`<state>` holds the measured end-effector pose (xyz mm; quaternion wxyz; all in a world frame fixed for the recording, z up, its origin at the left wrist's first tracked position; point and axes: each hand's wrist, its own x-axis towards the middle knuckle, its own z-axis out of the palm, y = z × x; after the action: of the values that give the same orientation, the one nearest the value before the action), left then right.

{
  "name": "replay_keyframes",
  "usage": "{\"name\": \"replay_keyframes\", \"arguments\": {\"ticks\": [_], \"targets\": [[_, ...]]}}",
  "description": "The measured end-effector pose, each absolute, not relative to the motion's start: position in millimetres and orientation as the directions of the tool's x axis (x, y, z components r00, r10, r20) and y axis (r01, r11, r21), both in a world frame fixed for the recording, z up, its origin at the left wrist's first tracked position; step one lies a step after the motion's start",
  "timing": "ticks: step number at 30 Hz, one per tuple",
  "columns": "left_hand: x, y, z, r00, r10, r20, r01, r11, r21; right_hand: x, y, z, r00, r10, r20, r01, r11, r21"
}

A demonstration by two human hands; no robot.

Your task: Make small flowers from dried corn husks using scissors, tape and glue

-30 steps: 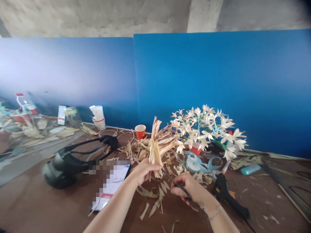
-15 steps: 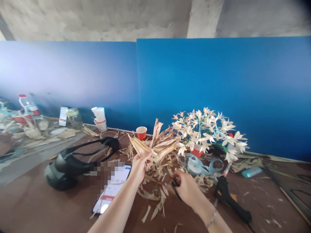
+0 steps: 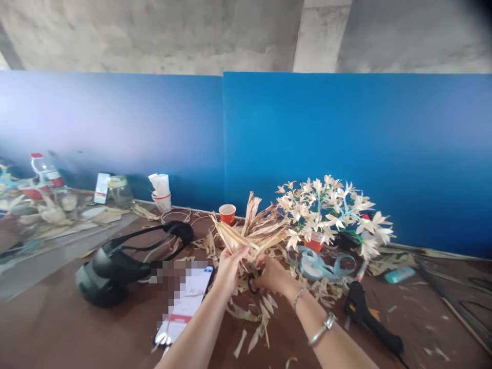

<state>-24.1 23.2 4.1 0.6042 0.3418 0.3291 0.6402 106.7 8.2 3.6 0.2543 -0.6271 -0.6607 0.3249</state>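
My left hand [image 3: 230, 265] is closed on the lower end of a dry corn husk [image 3: 230, 234], whose pale, pointed leaf rises above the fingers. Right beside it, my right hand [image 3: 273, 277] is closed round scissors [image 3: 252, 285]; only a black handle loop shows, and the blades are hidden. Its fingertips are close to the husk, but I cannot tell whether they touch it. Behind both hands lies a heap of brown husks [image 3: 265, 220]. Cut scraps [image 3: 257, 318] are strewn underneath on the brown table [image 3: 126, 338].
Husk flowers [image 3: 326, 210] stand in a red cup [image 3: 314, 242] at right, behind a blue ribbon roll [image 3: 311, 264]. A glue gun [image 3: 369, 315] lies right. On the left are a phone [image 3: 188, 302] and black headset [image 3: 103, 274]. A paper cup [image 3: 227, 213] stands behind.
My right hand has moved left and slightly up with the scissors, from over the scraps to beside my left hand. My left hand keeps its hold on the husk. The view has shifted slightly.
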Motion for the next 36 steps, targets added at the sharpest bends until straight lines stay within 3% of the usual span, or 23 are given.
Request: {"name": "replay_keyframes", "arguments": {"ticks": [5, 8, 11, 18, 20, 23, 25, 29, 32, 34, 36], "targets": [[-20, 20, 6, -0.027, 0.998, 0.057, -0.525, -0.063, 0.849, 108, -6, 14, -0.093, 0.994, -0.065, 0.435, -0.018, -0.9], [-17, 16, 7, -0.014, 0.998, 0.058, -0.473, -0.058, 0.879, 102, -15, 19, 0.022, 1.0, 0.002, 0.177, -0.002, -0.984], [-14, 14, 8, 0.006, 0.997, 0.082, -0.42, -0.072, 0.905, 98, -18, 19, 0.118, 0.993, 0.029, -0.027, 0.033, -0.999], [-17, 15, 5, 0.039, 0.992, 0.12, -0.36, -0.098, 0.928, 107, -27, 17, 0.123, 0.991, -0.056, -0.208, -0.03, -0.978], [-21, 17, 4, -0.014, 0.994, 0.11, -0.25, -0.11, 0.962, 111, -31, 18, 0.097, 0.993, -0.073, -0.237, -0.049, -0.97], [-27, 20, 5, -0.063, 0.992, 0.112, 0.06, -0.108, 0.992, 117, -36, 18, 0.037, 0.996, -0.086, -0.272, -0.073, -0.959], [-31, 20, 7, -0.068, 0.99, 0.125, 0.313, -0.098, 0.945, 122, -39, 16, 0.006, 0.995, -0.101, -0.279, -0.095, -0.955], [-37, 19, 14, -0.11, 0.984, 0.139, 0.708, -0.02, 0.706, 132, -46, 13, -0.009, 0.992, -0.127, -0.26, -0.125, -0.957], [-37, 18, 15, -0.156, 0.959, 0.238, 0.809, -0.014, 0.588, 138, -51, 11, 0.017, 0.987, -0.161, -0.242, -0.152, -0.958], [-34, 16, 14, -0.252, 0.879, 0.405, 0.826, -0.022, 0.563, 140, -53, 10, 0.036, 0.983, -0.177, -0.231, -0.165, -0.959], [-30, 12, 14, -0.267, 0.749, 0.606, 0.817, -0.158, 0.555, 141, -54, 9, 0.053, 0.982, -0.184, -0.217, -0.168, -0.962]]}}
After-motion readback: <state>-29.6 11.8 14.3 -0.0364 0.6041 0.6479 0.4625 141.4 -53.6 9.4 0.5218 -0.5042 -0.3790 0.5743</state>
